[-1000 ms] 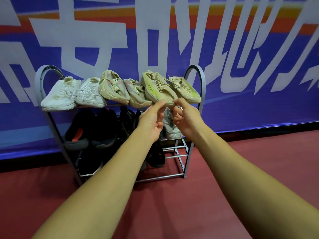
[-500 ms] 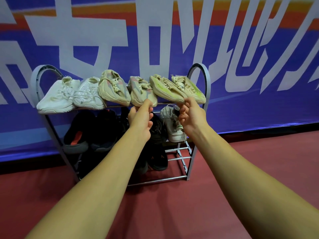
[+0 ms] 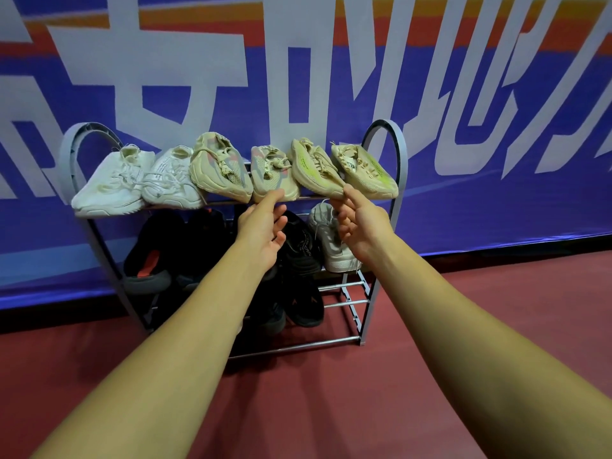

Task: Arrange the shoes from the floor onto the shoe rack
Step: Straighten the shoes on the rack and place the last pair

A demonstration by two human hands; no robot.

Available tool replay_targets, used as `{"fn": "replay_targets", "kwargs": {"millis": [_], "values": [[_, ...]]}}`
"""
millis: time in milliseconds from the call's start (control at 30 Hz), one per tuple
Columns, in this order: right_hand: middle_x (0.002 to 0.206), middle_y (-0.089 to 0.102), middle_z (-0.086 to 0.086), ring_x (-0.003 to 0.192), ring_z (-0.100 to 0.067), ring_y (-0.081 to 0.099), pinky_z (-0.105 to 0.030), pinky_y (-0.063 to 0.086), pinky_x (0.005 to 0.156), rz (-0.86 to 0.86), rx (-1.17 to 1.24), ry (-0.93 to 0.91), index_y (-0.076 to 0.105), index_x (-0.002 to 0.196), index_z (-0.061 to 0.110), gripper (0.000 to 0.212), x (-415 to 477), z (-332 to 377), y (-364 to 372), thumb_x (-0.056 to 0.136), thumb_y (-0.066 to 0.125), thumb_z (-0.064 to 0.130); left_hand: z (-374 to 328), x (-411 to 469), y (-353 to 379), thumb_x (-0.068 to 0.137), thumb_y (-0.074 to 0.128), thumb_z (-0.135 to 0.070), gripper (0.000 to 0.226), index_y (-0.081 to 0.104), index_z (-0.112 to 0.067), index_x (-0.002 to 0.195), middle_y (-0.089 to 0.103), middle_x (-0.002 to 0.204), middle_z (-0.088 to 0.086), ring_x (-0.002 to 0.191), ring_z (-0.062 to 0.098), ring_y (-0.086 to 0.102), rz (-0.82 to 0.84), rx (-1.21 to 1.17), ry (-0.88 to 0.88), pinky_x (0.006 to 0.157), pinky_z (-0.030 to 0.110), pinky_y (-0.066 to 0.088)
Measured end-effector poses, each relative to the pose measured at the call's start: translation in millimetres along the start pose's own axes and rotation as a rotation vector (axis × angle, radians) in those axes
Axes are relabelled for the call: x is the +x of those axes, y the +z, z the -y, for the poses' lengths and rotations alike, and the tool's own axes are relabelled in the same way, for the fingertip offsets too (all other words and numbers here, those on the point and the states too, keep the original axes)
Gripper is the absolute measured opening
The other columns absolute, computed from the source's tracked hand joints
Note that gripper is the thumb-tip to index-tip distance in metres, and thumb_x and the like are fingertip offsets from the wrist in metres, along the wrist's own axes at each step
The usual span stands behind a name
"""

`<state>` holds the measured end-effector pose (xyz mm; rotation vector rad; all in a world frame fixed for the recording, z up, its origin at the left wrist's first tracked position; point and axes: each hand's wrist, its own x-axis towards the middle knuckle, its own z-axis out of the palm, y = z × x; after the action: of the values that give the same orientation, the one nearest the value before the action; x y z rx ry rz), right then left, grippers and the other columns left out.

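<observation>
Before a blue banner (image 3: 496,220), the shoe rack (image 3: 402,167) is filled. A beige shoe (image 3: 270,177) is touched by the outstretched left hand (image 3: 261,226), a striped shoe (image 3: 314,170) seemingly pinched by the right hand (image 3: 361,223). Straightening is judged underway; toes need aligning.

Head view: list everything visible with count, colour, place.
grey metal shoe rack: one, grey, before banner.
white lace-up sneakers: two, white, top shelf, left.
plain beige sneakers: two, beige, top shelf, middle.
beige sneakers with yellow-green stripes: two, top shelf, right.
black shoes: several, black, lower shelves; count unclear.
black shoe with orange-red lining: one, middle shelf, left.
pale grey sneaker: one, middle shelf, right.
blue banner with white characters: one, behind rack.
dark red floor: one, under rack.
left hand: one, fingers touch a plain beige toe.
right hand: one, fingers pinch a striped toe.
</observation>
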<state>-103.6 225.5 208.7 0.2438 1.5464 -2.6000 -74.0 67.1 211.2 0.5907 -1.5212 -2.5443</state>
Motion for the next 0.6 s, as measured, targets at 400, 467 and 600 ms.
{"fn": "replay_targets", "kwargs": {"millis": [400, 467, 600], "values": [[0.095, 0.074, -0.002, 0.051, -0.006, 0.047, -0.017, 0.031, 0.044, 0.057, -0.114, 0.033, 0.064, 0.112, 0.008, 0.028, -28, -14, 15, 0.092, 0.061, 0.027, -2, -19, -39, 0.087, 0.071, -0.029, 0.019, 0.067, -0.019, 0.103, 0.066, 0.081, -0.008, 0.066, 0.006, 0.058, -0.007, 0.060, -0.006, 0.054, 0.020, 0.032], [0.097, 0.075, -0.003, 0.052, -0.006, 0.048, -0.016, 0.032, 0.044, 0.075, -0.150, 0.047, 0.066, 0.111, 0.007, 0.028, -32, -24, 24, 0.092, 0.060, 0.027, -3, -20, -54, 0.087, 0.070, -0.030, 0.016, 0.068, -0.019, 0.098, 0.066, 0.079, -0.008, 0.066, 0.006, 0.058, -0.026, 0.093, -0.004, 0.053, 0.020, 0.033], [0.100, 0.075, -0.004, 0.047, -0.004, 0.045, -0.017, 0.029, 0.046, 0.122, -0.236, 0.066, 0.067, 0.106, 0.007, 0.026, -38, -49, 48, 0.091, 0.060, 0.027, -1, -17, -91, 0.088, 0.068, -0.033, 0.014, 0.069, -0.020, 0.093, 0.067, 0.080, -0.008, 0.065, 0.005, 0.057, -0.100, 0.225, 0.023, 0.053, 0.019, 0.034]]}}
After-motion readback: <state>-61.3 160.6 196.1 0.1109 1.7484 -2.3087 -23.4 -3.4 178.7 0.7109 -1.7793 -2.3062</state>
